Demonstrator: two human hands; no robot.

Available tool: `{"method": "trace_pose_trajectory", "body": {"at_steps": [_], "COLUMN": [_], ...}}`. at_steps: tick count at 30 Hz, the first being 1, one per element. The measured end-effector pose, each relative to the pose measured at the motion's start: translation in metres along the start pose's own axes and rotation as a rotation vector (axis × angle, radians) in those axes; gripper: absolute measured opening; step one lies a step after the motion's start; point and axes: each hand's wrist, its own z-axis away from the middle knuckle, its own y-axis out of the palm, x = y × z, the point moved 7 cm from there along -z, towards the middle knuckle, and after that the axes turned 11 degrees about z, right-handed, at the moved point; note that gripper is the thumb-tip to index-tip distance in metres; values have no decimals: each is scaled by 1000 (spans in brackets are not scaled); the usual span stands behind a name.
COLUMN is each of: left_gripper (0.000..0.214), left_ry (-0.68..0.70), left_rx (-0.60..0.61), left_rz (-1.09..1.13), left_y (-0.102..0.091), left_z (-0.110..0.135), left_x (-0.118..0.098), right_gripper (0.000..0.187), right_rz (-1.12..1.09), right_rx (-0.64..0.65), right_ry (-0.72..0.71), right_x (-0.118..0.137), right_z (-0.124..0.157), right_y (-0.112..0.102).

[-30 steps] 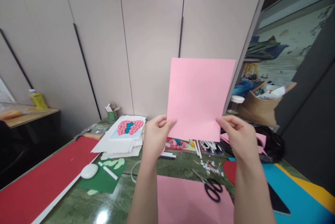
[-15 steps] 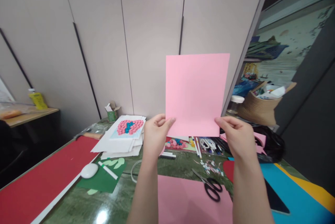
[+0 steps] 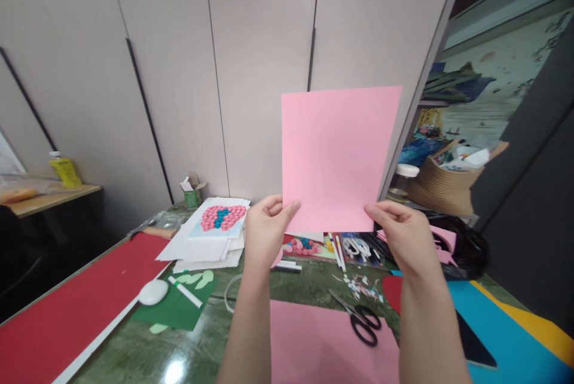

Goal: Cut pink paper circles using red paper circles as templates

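Observation:
Both hands hold up a sheet of pink paper (image 3: 336,157), nearly upright, above the table. My left hand (image 3: 266,228) pinches its lower left corner between thumb and fingers. The lower right corner is pinched the same way by my right hand (image 3: 406,231). On the table below, between my forearms, lies a larger pink sheet (image 3: 314,342). A pair of black-handled scissors (image 3: 364,319) rests across that sheet's far edge, blades pointing away to the left.
Paper scraps (image 3: 361,285) lie beyond the scissors. To the left are a red sheet (image 3: 89,300), a green sheet (image 3: 174,312), a white mouse (image 3: 153,292) and stacked white papers (image 3: 201,246). Blue paper (image 3: 488,324) and a black bag (image 3: 473,249) are on the right. Cabinet doors (image 3: 260,73) stand behind.
The pink paper's top edge has tilted a little toward me and spread wider at the upper right. My right hand has shifted slightly left; the left hand stays nearly still.

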Motion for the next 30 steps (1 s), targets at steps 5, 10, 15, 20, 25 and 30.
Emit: {"method": "trace_pose_trajectory", "body": {"at_steps": [5,10,15,20,25,30], "left_gripper": [23,25,27,27,24,25], "left_ry": [5,-11,-13,-17,4,-6], "left_rx": [-14,13,31,26,21,22], "left_rz": [-9,-28,-48,-42,-19,-25], "left_y": [-3,-5,-6,-7,-7,-6], "left_z": [0,-2,-2,-1,-2,-2], "left_x": [-1,3,2,2,1,1], "right_gripper": [18,19,19,19,20,19], "right_rz": [-10,19,9,-6,33,58], "right_rx": [138,84,97,162,163,102], "right_ry": [19,9,16,33,6,-13], "right_x": [1,-2,-5,-4,-4,-4], "right_z": [2,-1,-2,-1,0,-1], "right_y": [6,2,2,5,6,2]}}
